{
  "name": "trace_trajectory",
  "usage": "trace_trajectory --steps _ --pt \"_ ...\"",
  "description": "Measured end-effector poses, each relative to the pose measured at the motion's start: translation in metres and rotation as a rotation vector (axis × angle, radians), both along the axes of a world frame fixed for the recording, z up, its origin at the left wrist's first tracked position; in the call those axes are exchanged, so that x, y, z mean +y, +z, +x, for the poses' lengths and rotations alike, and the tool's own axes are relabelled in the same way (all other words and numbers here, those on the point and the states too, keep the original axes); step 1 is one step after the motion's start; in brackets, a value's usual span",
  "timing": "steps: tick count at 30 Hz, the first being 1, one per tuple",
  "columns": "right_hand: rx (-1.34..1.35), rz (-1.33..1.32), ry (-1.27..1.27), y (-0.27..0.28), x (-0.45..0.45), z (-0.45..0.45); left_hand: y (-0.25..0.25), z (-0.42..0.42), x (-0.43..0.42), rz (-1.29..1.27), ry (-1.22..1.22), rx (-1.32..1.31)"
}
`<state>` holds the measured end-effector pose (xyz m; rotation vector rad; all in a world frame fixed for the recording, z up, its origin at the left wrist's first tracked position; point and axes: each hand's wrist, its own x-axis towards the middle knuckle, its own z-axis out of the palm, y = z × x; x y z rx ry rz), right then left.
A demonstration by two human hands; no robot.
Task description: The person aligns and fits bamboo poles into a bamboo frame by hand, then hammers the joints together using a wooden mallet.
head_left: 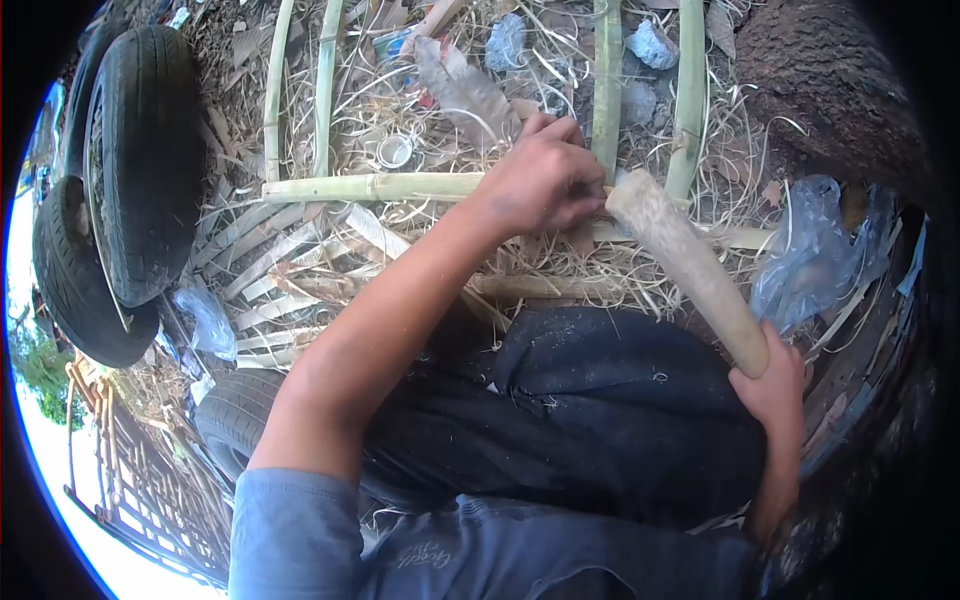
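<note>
My right hand (775, 380) is wrapped round the lower end of a thick, pale wooden club (690, 265). The club slants up and to the left, with its blunt far end close beside the fingers of my left hand (550, 175). That left hand is closed over a split bamboo pole (370, 188) lying crosswise in front of me. Whatever its fingers pinch is mostly hidden behind them. Upright bamboo strips (606, 90) meet the crosswise pole on its far side, and another strip (686, 110) stands to their right.
Old tyres (150, 165) stack at the left, above a bamboo frame (140, 480). A tree trunk (835, 80) rises at the upper right, near a clear plastic bag (815, 250). Shavings, stones and a white ring (395, 151) litter the ground.
</note>
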<state>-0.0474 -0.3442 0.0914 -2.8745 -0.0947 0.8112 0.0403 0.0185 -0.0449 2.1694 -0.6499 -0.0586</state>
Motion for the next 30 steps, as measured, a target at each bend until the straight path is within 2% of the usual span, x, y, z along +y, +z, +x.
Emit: trace_trajectory --steps 2,4,6,7,9,10,12,13,15,16,18,19,21,25,27,28,30 --pt "-0.125 0.184 -0.039 0.000 -0.002 0.005 -0.004 0.001 0.002 -0.024 -0.009 -0.020" --pt "-0.081 0.270 -0.112 -0.003 -0.001 0.001 -0.003 -0.004 0.003 -0.016 0.008 0.018" --pt "0.020 -0.058 0.033 -0.004 0.002 0.005 -0.004 0.000 0.001 -0.042 0.014 -0.013" --pt "0.010 -0.058 0.034 -0.003 0.000 0.006 -0.003 0.001 0.001 -0.039 -0.006 -0.023" --pt "-0.112 0.304 -0.030 -0.001 -0.005 0.004 -0.001 0.002 0.003 -0.034 0.008 0.000" --pt "-0.101 0.306 -0.033 -0.003 -0.004 0.001 0.001 0.000 0.002 -0.034 0.004 0.023" --pt "0.000 -0.036 0.053 -0.005 0.001 0.004 -0.003 -0.001 0.001 -0.047 0.005 -0.016" --pt "-0.011 -0.038 0.051 -0.004 0.000 0.004 -0.005 0.000 0.000 -0.037 -0.006 -0.028" --pt "-0.177 0.297 -0.030 -0.005 -0.005 0.001 -0.006 -0.002 0.004 -0.020 0.001 -0.026" --pt "-0.163 0.299 -0.033 -0.007 -0.005 -0.001 -0.006 -0.006 0.004 -0.006 0.006 -0.005" --pt "-0.100 0.015 0.048 -0.010 -0.006 0.001 -0.004 0.000 0.002 0.011 0.000 0.000" --pt "-0.106 0.016 0.058 -0.009 -0.005 0.004 -0.006 0.001 0.000 -0.033 0.010 -0.061" --pt "-0.153 0.213 -0.042 -0.003 -0.001 -0.002 -0.005 -0.003 0.002 -0.027 0.014 -0.016" --pt "-0.037 0.045 0.037 -0.007 0.000 0.005 -0.005 0.003 0.000 -0.022 -0.002 -0.018" --pt "-0.097 0.274 -0.114 -0.004 0.004 0.001 -0.007 -0.004 0.002 -0.028 0.003 -0.021" --pt "-0.094 0.275 -0.119 -0.005 0.004 0.000 -0.006 -0.003 0.003 -0.021 0.003 -0.018" --pt "-0.023 -0.007 0.023 -0.006 0.001 0.003 -0.005 0.001 0.002 -0.021 0.003 -0.027"
